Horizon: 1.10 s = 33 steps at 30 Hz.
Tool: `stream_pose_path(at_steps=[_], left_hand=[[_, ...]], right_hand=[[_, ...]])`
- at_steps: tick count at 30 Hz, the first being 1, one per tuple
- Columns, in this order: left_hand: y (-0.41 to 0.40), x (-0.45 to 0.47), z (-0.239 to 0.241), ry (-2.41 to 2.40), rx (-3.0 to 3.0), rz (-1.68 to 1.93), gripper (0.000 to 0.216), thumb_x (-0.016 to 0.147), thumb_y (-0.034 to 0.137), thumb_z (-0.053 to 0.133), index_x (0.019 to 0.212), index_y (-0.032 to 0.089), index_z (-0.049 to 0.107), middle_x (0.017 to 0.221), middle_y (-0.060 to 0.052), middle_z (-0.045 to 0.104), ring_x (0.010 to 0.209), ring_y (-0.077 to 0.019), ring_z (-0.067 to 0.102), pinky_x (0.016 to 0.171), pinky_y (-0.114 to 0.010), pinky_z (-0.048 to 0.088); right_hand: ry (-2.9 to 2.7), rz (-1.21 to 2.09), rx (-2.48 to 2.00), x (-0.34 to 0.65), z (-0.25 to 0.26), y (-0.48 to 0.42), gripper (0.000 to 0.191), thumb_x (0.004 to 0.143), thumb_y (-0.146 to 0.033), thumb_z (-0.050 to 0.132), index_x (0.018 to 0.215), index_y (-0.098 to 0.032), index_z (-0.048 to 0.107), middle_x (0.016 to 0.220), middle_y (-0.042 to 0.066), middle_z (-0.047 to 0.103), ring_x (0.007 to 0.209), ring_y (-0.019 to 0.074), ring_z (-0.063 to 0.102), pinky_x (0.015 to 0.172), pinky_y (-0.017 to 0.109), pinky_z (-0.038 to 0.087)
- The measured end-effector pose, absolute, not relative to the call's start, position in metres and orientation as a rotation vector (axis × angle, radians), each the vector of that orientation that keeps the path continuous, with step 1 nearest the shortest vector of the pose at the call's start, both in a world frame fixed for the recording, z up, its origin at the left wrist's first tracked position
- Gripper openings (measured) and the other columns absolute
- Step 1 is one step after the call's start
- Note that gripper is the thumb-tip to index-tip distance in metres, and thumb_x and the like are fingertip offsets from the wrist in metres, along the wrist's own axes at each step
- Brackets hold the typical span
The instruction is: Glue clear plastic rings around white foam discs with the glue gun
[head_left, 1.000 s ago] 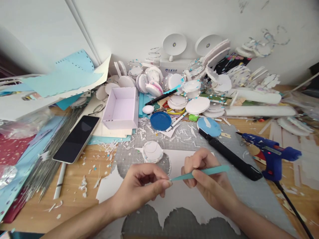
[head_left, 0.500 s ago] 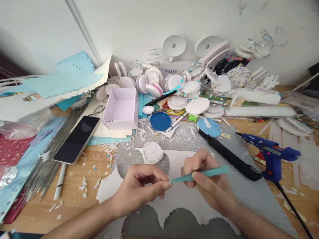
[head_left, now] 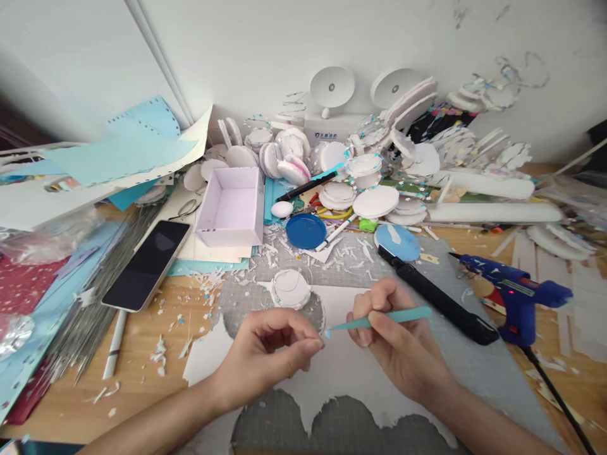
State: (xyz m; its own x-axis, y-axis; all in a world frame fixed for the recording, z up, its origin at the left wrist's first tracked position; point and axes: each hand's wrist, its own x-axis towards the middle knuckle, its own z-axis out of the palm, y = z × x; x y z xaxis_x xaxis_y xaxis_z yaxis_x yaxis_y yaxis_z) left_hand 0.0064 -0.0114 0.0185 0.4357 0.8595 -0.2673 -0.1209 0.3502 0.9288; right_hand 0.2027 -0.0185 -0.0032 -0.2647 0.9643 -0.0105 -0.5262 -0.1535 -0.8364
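My right hand (head_left: 396, 335) grips teal tweezers (head_left: 398, 316) above a cut sheet of white paper (head_left: 351, 366). At the tip of the tweezers is a tiny pale blue piece (head_left: 328, 333), just beside the fingertips of my left hand (head_left: 279, 347). Thumb and forefinger of the left hand are pinched together; whatever they may hold is too small to make out. Beyond the left hand, a round white disc (head_left: 290, 289) with a decorated edge lies on the grey cutting mat (head_left: 265, 265).
A blue glue gun (head_left: 512, 278) stands at the right, near a black long-handled tool (head_left: 441, 300). To the left are a phone (head_left: 147, 265) and a lilac box (head_left: 230, 208). Behind them sit a blue lid (head_left: 306, 231) and piled white discs (head_left: 374, 202). Paper scraps are scattered around.
The tweezers have drawn back slightly up and to the right from my left fingertips. A tiny pale blue piece now shows at their tip. The left hand has hardly moved.
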Motion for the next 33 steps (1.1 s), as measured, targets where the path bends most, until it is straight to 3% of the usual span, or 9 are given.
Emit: stream_pose_path(at_steps=[5,14,19,23,28,33], left_hand=[[-0.014,0.008,0.014,0.888,0.992,0.773,0.018,0.074,0.029,0.073,0.081,0.013,0.068,0.054,0.003,0.056,0.046,-0.0056,0.044,0.044,-0.015,0.035],[-0.015,0.005,0.016,0.951,1.212,0.818,0.017,0.081,0.021,0.064,0.067,0.011,0.065,0.055,0.000,0.058,0.051,-0.0074,0.048,0.049,-0.017,0.037],[-0.012,0.001,0.018,0.939,1.252,0.849,0.018,0.080,0.019,0.064,0.064,0.012,0.063,0.052,0.001,0.056,0.050,-0.0076,0.046,0.049,-0.018,0.036],[-0.012,-0.001,0.018,0.907,1.276,0.826,0.017,0.079,0.019,0.064,0.065,0.011,0.063,0.054,0.000,0.056,0.051,-0.0078,0.045,0.049,-0.019,0.036],[-0.012,0.000,0.016,0.875,1.211,0.820,0.015,0.078,0.020,0.067,0.066,0.011,0.064,0.053,0.000,0.056,0.049,-0.0073,0.046,0.048,-0.018,0.037],[-0.014,0.001,0.008,0.778,1.072,0.835,0.016,0.073,0.024,0.075,0.084,0.013,0.070,0.059,0.000,0.062,0.046,-0.0062,0.045,0.044,-0.016,0.037]], right_hand=[[-1.047,1.585,-0.753,0.201,-0.007,-0.026,0.007,0.093,-0.025,0.052,0.090,-0.027,0.047,0.072,-0.005,0.056,0.068,0.0097,0.052,0.065,0.023,0.041],[-1.357,1.448,-0.944,0.206,-0.002,-0.027,0.003,0.090,-0.029,0.055,0.089,-0.027,0.053,0.072,-0.002,0.057,0.065,0.0131,0.057,0.059,0.025,0.045],[-1.572,1.373,-1.065,0.230,0.012,-0.015,0.020,0.089,-0.040,0.053,0.084,-0.023,0.062,0.076,0.001,0.060,0.063,0.0128,0.055,0.054,0.023,0.043],[-1.913,1.385,-1.240,0.237,0.035,-0.014,0.017,0.088,-0.036,0.055,0.092,-0.023,0.066,0.073,0.001,0.064,0.066,0.0131,0.057,0.058,0.022,0.042],[-2.068,1.439,-1.436,0.223,0.040,-0.027,0.029,0.087,-0.032,0.055,0.061,-0.019,0.055,0.057,-0.002,0.056,0.056,0.0105,0.049,0.056,0.022,0.037],[-1.590,1.599,-1.426,0.211,0.021,-0.039,0.033,0.085,-0.039,0.056,0.059,-0.019,0.052,0.050,-0.002,0.054,0.048,0.0093,0.044,0.047,0.022,0.031]])
